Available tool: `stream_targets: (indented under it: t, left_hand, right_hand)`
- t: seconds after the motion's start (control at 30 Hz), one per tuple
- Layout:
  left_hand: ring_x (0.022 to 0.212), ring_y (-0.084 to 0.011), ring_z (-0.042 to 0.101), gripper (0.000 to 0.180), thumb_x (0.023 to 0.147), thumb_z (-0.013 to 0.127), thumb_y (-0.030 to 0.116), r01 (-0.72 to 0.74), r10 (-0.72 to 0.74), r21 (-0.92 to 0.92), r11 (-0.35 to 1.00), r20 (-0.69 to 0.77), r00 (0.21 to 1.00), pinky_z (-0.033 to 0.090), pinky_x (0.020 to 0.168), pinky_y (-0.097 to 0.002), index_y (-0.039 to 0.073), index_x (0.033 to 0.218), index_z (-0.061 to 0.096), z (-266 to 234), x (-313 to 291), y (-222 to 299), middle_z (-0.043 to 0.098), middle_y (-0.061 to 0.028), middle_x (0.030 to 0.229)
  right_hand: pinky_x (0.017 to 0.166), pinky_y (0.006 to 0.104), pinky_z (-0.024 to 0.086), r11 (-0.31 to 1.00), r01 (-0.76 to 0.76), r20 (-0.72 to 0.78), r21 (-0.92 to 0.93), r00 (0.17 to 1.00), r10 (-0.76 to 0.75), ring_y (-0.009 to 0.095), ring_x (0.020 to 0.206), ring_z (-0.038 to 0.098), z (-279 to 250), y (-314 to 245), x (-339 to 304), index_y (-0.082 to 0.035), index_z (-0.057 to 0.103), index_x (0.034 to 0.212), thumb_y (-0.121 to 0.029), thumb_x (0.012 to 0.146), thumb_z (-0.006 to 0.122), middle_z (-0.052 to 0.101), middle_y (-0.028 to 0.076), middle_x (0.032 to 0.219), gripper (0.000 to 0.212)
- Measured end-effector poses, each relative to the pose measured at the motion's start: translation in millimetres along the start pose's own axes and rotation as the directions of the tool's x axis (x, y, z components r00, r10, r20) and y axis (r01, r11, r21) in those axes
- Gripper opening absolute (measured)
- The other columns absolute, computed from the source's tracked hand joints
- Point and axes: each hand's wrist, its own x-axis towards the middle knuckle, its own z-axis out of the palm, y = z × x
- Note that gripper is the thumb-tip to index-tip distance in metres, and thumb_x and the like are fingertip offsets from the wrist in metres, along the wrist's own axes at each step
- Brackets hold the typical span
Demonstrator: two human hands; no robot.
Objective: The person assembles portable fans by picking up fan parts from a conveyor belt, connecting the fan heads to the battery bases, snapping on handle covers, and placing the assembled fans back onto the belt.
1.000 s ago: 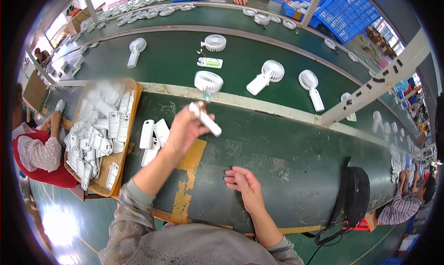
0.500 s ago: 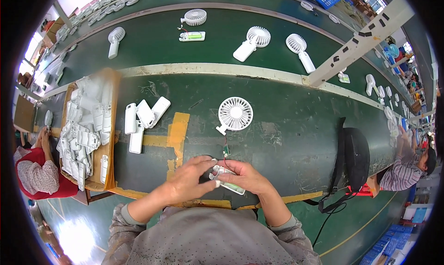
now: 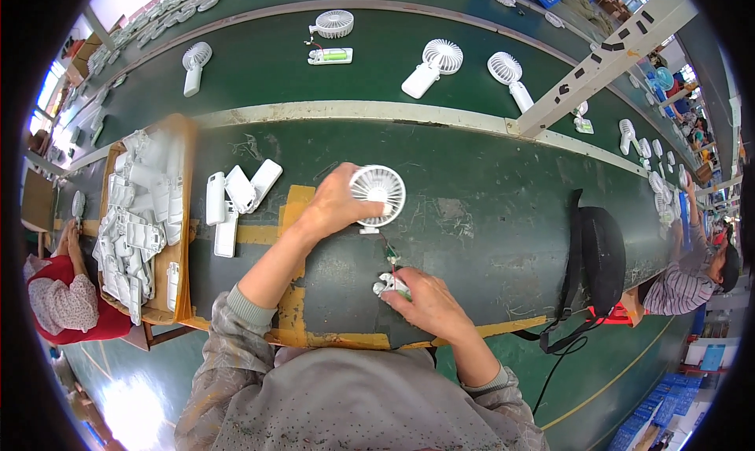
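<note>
Fan head: left rim pinched in my left hand, face up, neck toward the surface's near edge! Right hand clasps the handle, exposed end pointing left.

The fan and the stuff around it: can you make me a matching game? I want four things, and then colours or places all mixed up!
Things:
1. Fan head
2. Handle
3. Box
4. Bag

Colours or places:
A. Black, to the right of both hands
B. In the right hand
C. Brown, with white parts inside
D. In the left hand

Right pairs: 1-D, 2-B, 3-C, 4-A
</note>
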Motion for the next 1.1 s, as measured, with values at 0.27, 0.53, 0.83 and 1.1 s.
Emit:
stream_targets:
  t: [0.27, 0.53, 0.83, 1.1]
  left_hand:
    - [0.090, -0.0131, 0.058, 0.054, 0.069, 0.076, 0.013, -0.050, -0.022, -0.658, 0.752, -0.100, 0.995, 0.047, 0.081, -0.0278, -0.004, 0.113, 0.049, -38.2, -54.2, 3.8, 0.060, -0.0096, 0.101]
    - [0.092, -0.0148, 0.059, 0.062, 0.064, 0.081, 0.013, 0.001, 0.032, -0.769, 0.639, 0.028, 0.999, 0.046, 0.086, -0.0292, -0.001, 0.116, 0.049, -33.4, -92.3, 28.8, 0.061, -0.0073, 0.100]
    - [0.096, -0.0143, 0.056, 0.071, 0.067, 0.080, 0.017, -0.077, 0.026, -0.604, 0.793, -0.092, 0.995, 0.046, 0.085, -0.0276, -0.005, 0.122, 0.040, 0.7, -84.0, 23.9, 0.058, -0.0107, 0.106]
    - [0.094, -0.0141, 0.057, 0.068, 0.069, 0.079, 0.021, -0.045, -0.002, -0.586, 0.809, -0.080, 0.997, 0.047, 0.083, -0.0276, -0.006, 0.118, 0.042, 7.1, -77.3, 17.3, 0.059, -0.0109, 0.103]
  right_hand:
    - [0.061, 0.0255, 0.053, 0.611, -0.260, 0.126, 0.748, 0.959, 0.254, 0.015, 0.067, 0.062, -3.3, 19.1, 15.0, -0.001, 0.046, 0.114, -0.015, 0.087, 0.060, 0.062, 0.010, 0.088, 0.034]
    - [0.057, 0.0277, 0.053, 0.127, -0.308, 0.298, 0.943, 0.950, 0.091, 0.016, 0.067, 0.061, 7.3, 30.6, 14.2, -0.002, 0.047, 0.120, -0.048, 0.092, 0.043, 0.061, 0.012, 0.086, 0.054]
    - [0.057, 0.0227, 0.050, 0.328, -0.307, 0.294, 0.894, 0.952, 0.090, 0.011, 0.066, 0.060, 16.2, -2.4, 9.7, -0.003, 0.056, 0.102, -0.022, 0.090, 0.057, 0.061, 0.005, 0.080, 0.022]
    - [0.062, 0.0248, 0.053, 0.360, -0.221, 0.198, 0.906, 0.975, 0.101, 0.013, 0.070, 0.063, 21.7, -7.2, 6.0, -0.003, 0.055, 0.105, -0.020, 0.088, 0.061, 0.064, 0.008, 0.084, 0.025]
